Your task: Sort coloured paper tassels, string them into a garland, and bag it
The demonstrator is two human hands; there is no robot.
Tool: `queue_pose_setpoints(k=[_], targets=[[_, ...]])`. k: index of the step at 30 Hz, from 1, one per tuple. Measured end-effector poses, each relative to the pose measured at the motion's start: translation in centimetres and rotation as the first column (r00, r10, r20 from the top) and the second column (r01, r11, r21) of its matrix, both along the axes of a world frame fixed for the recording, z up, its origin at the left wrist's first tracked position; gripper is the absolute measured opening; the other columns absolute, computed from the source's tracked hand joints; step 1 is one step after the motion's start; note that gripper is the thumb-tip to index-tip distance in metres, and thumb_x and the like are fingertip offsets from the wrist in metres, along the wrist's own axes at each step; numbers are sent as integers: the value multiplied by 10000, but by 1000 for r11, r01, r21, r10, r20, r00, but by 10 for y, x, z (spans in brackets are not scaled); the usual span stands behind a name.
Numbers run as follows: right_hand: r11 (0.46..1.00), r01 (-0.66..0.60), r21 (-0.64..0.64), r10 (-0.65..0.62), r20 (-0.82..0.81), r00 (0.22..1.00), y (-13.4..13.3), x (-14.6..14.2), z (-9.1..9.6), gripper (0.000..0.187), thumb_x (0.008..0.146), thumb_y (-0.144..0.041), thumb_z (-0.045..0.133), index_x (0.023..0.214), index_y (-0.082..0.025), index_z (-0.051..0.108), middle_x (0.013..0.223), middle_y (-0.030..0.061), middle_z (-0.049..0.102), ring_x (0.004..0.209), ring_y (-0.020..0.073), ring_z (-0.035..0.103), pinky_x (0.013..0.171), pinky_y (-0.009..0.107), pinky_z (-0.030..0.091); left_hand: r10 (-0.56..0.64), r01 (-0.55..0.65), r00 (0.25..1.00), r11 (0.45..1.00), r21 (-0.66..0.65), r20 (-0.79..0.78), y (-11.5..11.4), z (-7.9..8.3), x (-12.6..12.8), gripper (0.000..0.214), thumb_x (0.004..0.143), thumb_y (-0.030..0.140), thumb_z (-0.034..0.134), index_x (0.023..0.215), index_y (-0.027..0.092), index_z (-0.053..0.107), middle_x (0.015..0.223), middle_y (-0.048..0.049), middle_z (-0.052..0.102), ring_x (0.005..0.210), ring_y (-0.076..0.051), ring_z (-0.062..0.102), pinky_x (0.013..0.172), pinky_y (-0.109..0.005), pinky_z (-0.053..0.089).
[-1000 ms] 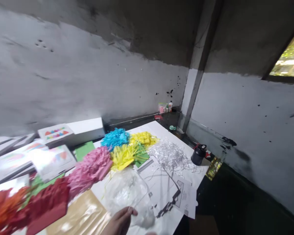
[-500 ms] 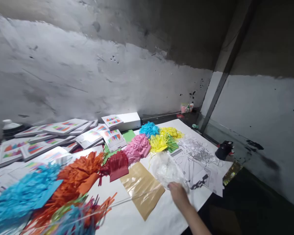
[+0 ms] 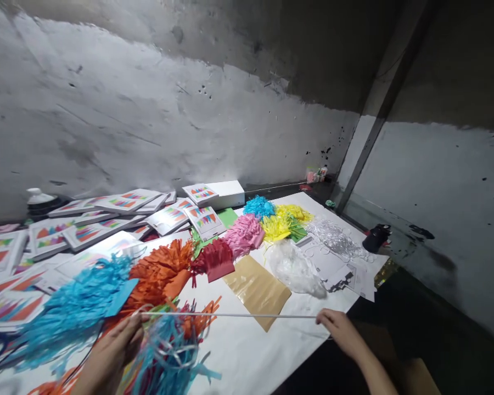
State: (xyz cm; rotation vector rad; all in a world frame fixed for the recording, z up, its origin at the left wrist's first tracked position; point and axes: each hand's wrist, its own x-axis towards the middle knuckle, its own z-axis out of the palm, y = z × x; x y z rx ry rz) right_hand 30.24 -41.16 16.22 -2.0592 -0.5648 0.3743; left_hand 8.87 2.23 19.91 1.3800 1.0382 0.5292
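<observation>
A thin white ribbon is stretched straight and level between my two hands. My left hand pinches one end, next to a bundle of fringed tissue tassels in blue, red, orange and green, with loops of pale ribbon over it. My right hand grips the other end at the table's right edge, fingers closed. Under the ribbon lies a tan, shiny envelope. Fringed orange paper and fringed blue paper lie beyond my left hand.
Printed boxes pile up along the wall. Fringed red, pink and yellow paper sit mid-table. A clear plastic bag and silvery strands lie rightward, near a black object.
My right hand has moved right and away from the plastic bag, drawing the ribbon taut. My left hand has come into view. The camera view has shifted slightly.
</observation>
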Motion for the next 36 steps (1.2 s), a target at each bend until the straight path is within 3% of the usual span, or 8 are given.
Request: queue_pose_setpoints(k=[3,8,13,18,23,28,32,36], targets=[[994,99,-46,-100,-25,995,-42,15,-6,327,770,-476,560,627,-201,664,593,-7,619,612,181,534,592,257,367,-52,63,988,995,-71,143,9,7,27,484,497,549,760,802,189,654,557,36,538,508,-116,486,426,-183,355],[984,180,19,-175,-157,972,-50,20,-17,342,728,-507,618,602,-190,602,512,-50,474,511,116,406,504,230,284,-392,355,889,916,185,236,-27,19,116,543,676,649,636,824,127,637,468,105,294,391,-46,229,387,-164,151],[844,350,407,-70,-563,824,3,7,-13,361,788,-551,628,797,-201,539,483,-118,359,379,37,217,401,182,139,-800,704,596,566,429,77,-106,36,233,605,863,650,395,957,109,649,544,45,439,425,-75,350,407,-186,259],[581,576,575,21,-718,695,37,18,0,323,740,-439,740,859,-211,543,577,-71,555,437,72,476,430,190,359,-901,795,414,288,534,-130,-176,27,301,396,692,490,748,890,151,700,969,-101,641,826,-206,595,751,-305,463],[500,648,575,52,-766,641,46,40,-15,297,709,-409,766,861,-216,599,866,43,728,891,215,680,827,358,516,-783,729,581,379,570,-222,-200,-19,261,295,905,385,504,968,146,665,972,-117,629,819,-207,574,754,-323,432],[648,525,552,100,-745,660,75,37,-29,339,774,-458,700,982,-197,641,1139,79,690,1236,241,518,1042,397,381,-831,816,552,520,255,-71,-225,-65,206,257,829,401,614,889,165,697,787,-36,669,692,-159,554,630,-250,397],[757,371,538,157,-701,695,95,34,-35,451,820,-520,630,1131,-193,615,1280,85,614,1303,218,443,1088,372,319,-696,697,707,716,40,127,-229,-78,196,337,761,462,676,690,138,623,620,6,563,596,-125,474,567,-234,357],[823,281,494,155,-671,725,100,41,-48,487,813,-556,626,1150,-205,596,1251,79,631,1265,227,488,1074,386,331,-591,609,789,789,-83,169,-217,-85,182,392,754,523,671,721,147,564,591,44,493,518,-83,391,495,-211,301]])
